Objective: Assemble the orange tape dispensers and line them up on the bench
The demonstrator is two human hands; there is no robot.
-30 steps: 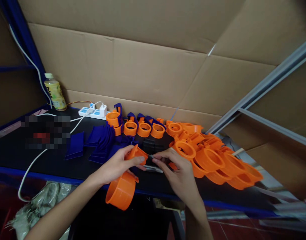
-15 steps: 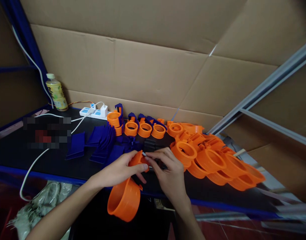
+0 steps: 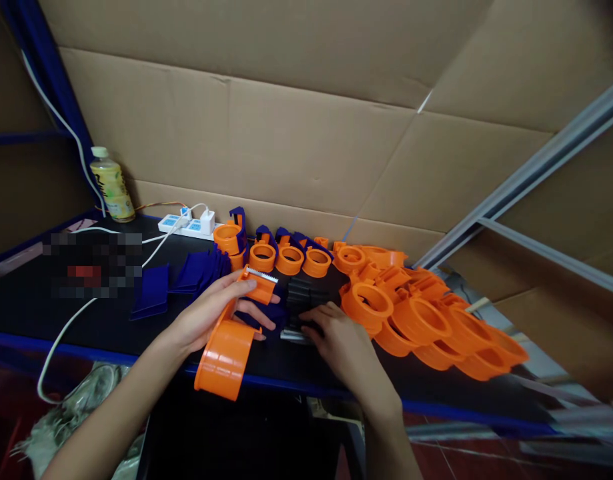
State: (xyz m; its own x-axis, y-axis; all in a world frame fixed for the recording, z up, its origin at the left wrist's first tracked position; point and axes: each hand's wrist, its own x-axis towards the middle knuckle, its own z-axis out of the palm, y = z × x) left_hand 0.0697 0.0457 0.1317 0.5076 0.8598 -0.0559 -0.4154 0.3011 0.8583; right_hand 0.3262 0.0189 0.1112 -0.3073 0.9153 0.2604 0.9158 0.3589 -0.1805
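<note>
My left hand (image 3: 206, 313) grips an orange plastic tape dispenser (image 3: 229, 347) by its neck, its round ring hanging over the table's front edge. A small toothed metal blade (image 3: 261, 274) sits on the dispenser's tip, above my fingers. My right hand (image 3: 336, 337) rests palm down on the black table, its fingertips on a little pile of thin metal blades (image 3: 293, 335) beside a stack of black parts (image 3: 306, 293). Whether those fingers pinch a blade is hidden.
A heap of orange dispenser bodies (image 3: 426, 320) lies at the right, a row of assembled orange and blue ones (image 3: 273, 257) at the back. Blue flat plates (image 3: 191, 283) lie left of centre. A power strip (image 3: 186, 223), white cable and a drink bottle (image 3: 111, 183) are far left. Cardboard walls behind.
My left hand swung the dispenser left and turned it, so the blade on its tip now shows. My right hand left the tip and dropped to the blades on the table.
</note>
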